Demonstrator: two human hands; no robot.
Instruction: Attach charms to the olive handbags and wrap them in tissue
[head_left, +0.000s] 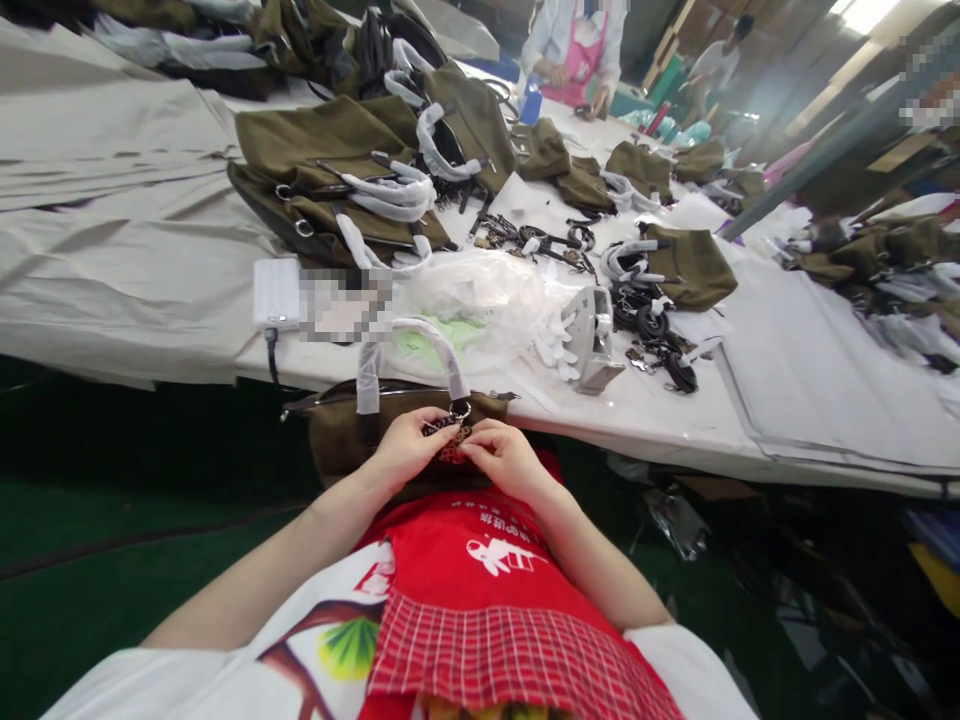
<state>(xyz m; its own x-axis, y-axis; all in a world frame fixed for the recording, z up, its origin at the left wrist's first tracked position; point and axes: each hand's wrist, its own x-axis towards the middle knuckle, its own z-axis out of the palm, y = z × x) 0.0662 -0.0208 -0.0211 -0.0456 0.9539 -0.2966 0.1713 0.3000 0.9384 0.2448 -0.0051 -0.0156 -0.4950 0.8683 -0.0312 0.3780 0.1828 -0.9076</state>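
Note:
An olive handbag (pixel 337 440) stands upright against the table's edge in front of my red apron. Its two handles, one of them the handle (pixel 442 345), are wrapped in white film. A metal ring (pixel 460 408) hangs at the foot of the right handle. Just below that ring, a small dark and gold bag charm (pixel 455 440) is pinched between my left hand (pixel 411 447) and my right hand (pixel 504 458). Both hands have thumb and fingertips closed on it from either side. My fingers partly hide the charm and how it joins the ring.
Olive bags (pixel 330 150) lie piled along the white table (pixel 810 370). Near me are a white power bank (pixel 276 293) with a cable, clear plastic bags (pixel 487 290), a grey metal holder (pixel 596 340) and black straps (pixel 651 322). Across the table stands a person in a pink apron (pixel 585 55).

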